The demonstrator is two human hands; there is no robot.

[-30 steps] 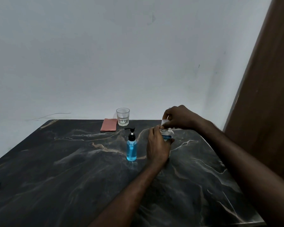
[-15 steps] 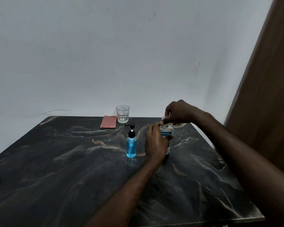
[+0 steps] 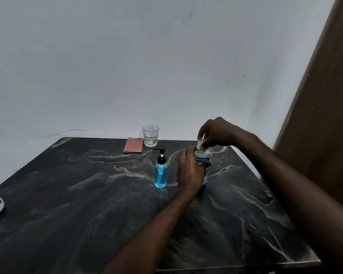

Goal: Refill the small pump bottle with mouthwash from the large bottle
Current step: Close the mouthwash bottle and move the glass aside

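Steadying the large bottle (image 3: 203, 158), the left hand (image 3: 189, 173) grips its body so the right hand (image 3: 218, 132), pinching the cap (image 3: 200, 143), can twist it off.

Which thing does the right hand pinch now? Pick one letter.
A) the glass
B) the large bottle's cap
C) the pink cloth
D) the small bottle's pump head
B: the right hand pinches the cap at the top of the large bottle, which the left hand holds by its body.
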